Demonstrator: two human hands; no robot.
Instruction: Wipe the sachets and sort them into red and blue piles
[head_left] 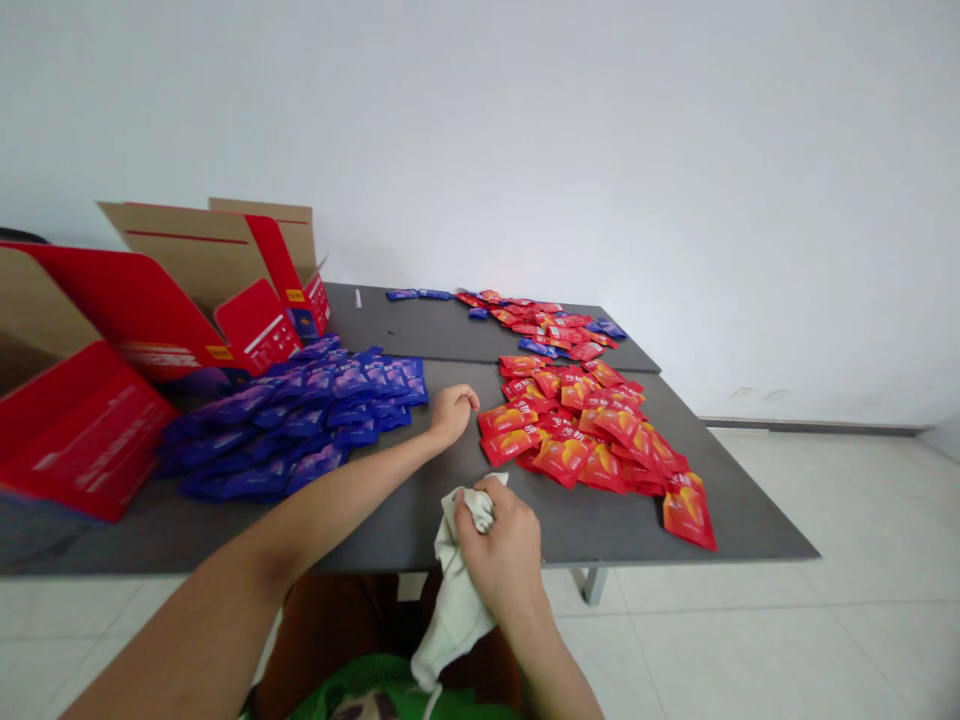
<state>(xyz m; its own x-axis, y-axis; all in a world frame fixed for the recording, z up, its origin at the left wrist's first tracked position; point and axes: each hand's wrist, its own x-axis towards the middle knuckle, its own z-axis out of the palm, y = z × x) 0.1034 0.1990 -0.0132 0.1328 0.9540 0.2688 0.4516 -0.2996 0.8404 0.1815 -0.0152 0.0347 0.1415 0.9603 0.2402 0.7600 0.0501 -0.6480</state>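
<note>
My right hand [501, 540] grips a crumpled pale cloth [455, 605] at the table's near edge.
My fingers close round the cloth's upper end, and the rest hangs down over my lap; my left hand [454, 414] is farther in, its fingers curled inward, though from this angle I cannot tell whether they hold anything; it sits between blue packets [322, 400] on the left and red packets [577, 425] on the right; open red cartons [82, 430] stand at the far left of the dark table [592, 528].
</note>
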